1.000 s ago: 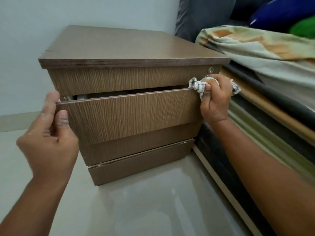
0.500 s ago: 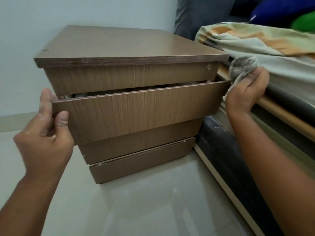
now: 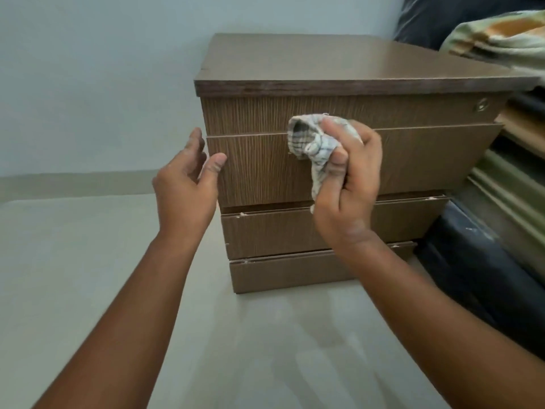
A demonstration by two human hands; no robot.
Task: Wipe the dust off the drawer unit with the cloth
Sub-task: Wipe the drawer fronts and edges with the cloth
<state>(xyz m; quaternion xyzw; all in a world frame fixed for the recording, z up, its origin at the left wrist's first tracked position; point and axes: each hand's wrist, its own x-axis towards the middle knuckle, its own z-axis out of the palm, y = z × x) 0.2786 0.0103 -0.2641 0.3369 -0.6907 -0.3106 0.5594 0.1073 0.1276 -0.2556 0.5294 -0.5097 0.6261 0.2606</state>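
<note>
**Cloth bunched in the right hand, level with the top drawer front**

The right hand [image 3: 348, 172] is closed around a checked cloth [image 3: 314, 143], crumpled into a wad that sticks out above and to the left of the fingers. Directly beyond that grip lies the wooden drawer unit [image 3: 354, 113]; whether the cloth touches the wood cannot be told. The wad sits at the seam along the upper edge of the second drawer front [image 3: 427, 160], whose long axis runs sideways, stretching away to the right of the grip and a shorter way to the left. The left hand [image 3: 188, 184] is open and holds nothing, its thumb just at that drawer's left edge. The right hand is the nearer to the unwiped face, so a sideways stroke along the drawer looks the likely move.
</note>
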